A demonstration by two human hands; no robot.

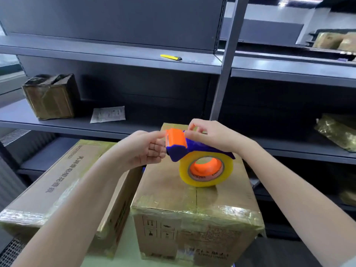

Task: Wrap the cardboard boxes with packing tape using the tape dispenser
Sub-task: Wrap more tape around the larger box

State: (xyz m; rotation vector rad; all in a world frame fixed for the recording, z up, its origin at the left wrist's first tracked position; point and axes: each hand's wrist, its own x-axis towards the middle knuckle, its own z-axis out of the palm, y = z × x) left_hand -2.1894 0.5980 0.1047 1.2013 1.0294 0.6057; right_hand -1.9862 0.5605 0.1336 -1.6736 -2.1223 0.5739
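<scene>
A: Whereabouts of the tape dispenser?
B: Centre of the frame, resting on its tape roll atop the middle cardboard box. Purple body, orange head pointing left.
A: And the left hand?
B: Just left of the orange head, fingers curled, thumb and forefinger pinching its edge.
A: And the right hand?
B: Draped over the purple body from the right, thumb and forefinger nipped together just behind the orange head. Tape or plastic between them, impossible to tell.
A: Anything beside that box?
B: A longer cardboard box at lower left, just beside it, printed on top, tape gleaming along the edges.
A: Further back?
B: Grey metal shelving across the whole upper frame. A small taped box at upper left, a printed paper slip to its right, a yellow utility knife on the shelf above, top centre. Film-wrapped parcels at the right edge.
</scene>
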